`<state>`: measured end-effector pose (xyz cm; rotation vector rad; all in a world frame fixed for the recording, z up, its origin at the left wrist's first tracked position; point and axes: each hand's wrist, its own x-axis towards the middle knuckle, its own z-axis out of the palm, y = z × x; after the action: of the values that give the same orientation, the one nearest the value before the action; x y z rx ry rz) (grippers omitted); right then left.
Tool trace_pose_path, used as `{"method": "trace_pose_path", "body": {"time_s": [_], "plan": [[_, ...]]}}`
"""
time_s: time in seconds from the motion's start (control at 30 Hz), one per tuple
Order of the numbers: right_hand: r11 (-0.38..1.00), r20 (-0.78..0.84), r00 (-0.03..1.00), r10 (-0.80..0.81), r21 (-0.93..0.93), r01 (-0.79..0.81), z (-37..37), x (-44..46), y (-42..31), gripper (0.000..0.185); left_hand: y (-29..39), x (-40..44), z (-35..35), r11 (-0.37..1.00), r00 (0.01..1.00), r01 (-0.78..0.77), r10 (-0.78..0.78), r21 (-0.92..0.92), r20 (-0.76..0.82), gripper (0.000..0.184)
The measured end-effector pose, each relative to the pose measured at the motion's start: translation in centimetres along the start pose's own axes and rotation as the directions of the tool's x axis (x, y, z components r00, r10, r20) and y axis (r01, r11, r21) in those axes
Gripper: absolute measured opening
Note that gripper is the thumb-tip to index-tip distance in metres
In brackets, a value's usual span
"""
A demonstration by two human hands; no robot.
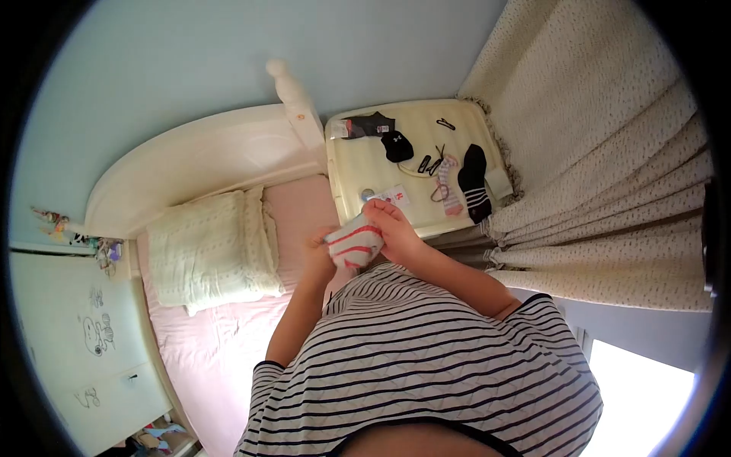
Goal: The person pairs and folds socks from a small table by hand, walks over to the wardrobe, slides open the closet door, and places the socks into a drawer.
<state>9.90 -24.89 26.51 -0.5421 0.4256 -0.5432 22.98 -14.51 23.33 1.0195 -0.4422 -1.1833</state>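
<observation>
A white sock with red stripes (pixel 354 245) hangs between my two hands in front of my striped shirt. My left hand (pixel 319 248) grips its left edge, and my right hand (pixel 390 227) pinches its upper right side. Just beyond, on the cream bedside table (pixel 434 227), lie a black sock with white stripes (pixel 474 184), a pink and white striped sock (pixel 448 186), a black item with a small logo (pixel 397 146), a dark grey item (pixel 369 126), and a white card (pixel 395 195) close to my right hand.
A bed with a pink sheet (pixel 304 199) and a pale pillow (pixel 217 247) is at the left, its white headboard (pixel 205 148) against the wall. Patterned curtains (pixel 594 152) hang at the right. Dark hair clips (pixel 430 164) lie on the table.
</observation>
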Motion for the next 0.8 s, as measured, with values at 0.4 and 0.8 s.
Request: {"method": "trace_pose_path", "body": {"time_s": [0.4,0.8], "plan": [[0.927,0.023,0.997,-0.070,-0.367,0.074,-1.8,-0.9,3.1,0.048,0.0,1.2,-2.0,0.758,0.987,-0.103,-0.003,0.644,0.161,0.019],[0.515,-0.371,0.901,-0.224,-0.830,-0.214,-4.7,0.4,3.2,0.043,-2.5,3.3,-0.7,0.913,0.924,0.351,-0.374,0.209,0.083,0.039]]}}
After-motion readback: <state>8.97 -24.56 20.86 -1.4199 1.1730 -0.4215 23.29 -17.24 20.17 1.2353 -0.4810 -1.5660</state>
